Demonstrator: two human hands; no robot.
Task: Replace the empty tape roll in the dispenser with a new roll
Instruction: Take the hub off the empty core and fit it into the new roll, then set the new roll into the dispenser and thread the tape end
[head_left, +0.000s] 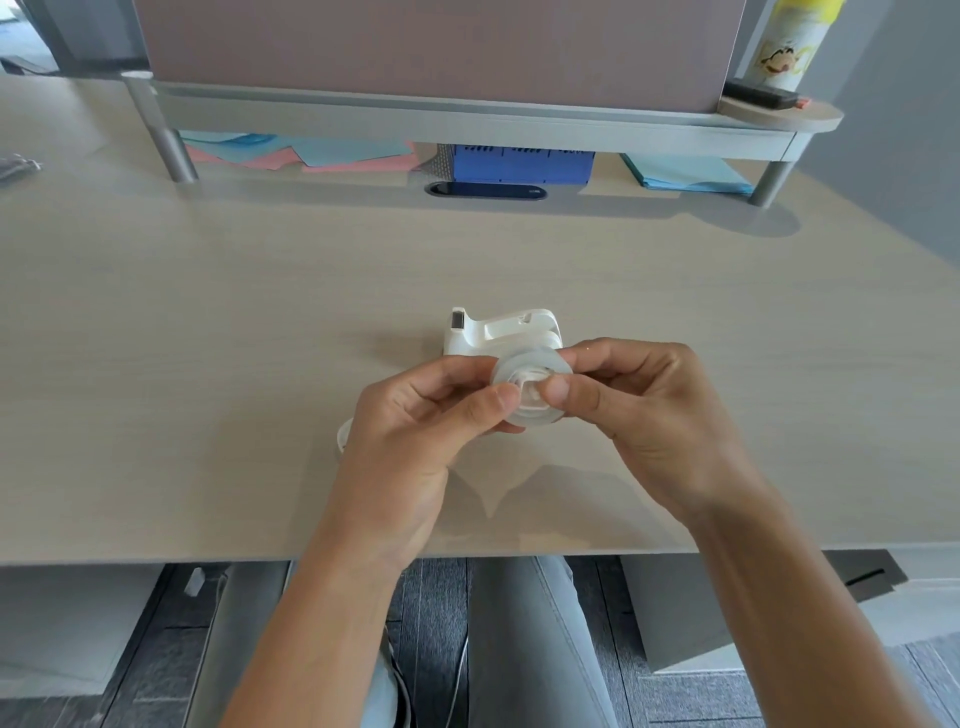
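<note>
A clear tape roll (524, 413) with a white hub in its middle is held above the desk, between both hands. My left hand (415, 431) grips its left edge with thumb and fingers. My right hand (654, 410) pinches its right side, thumb pressed on the hub. Just behind the roll stands the white tape dispenser (498, 330) on the desk, its cutter end at the left and its cradle showing no roll. A small white ring (344, 436), partly hidden by my left hand, lies on the desk.
A grey monitor riser (467, 122) spans the back of the desk (208, 312), with coloured paper (311, 153) and a blue box (522, 163) under it. A yellow-capped can (792, 44) stands at the right end. The desk's front edge lies under my forearms.
</note>
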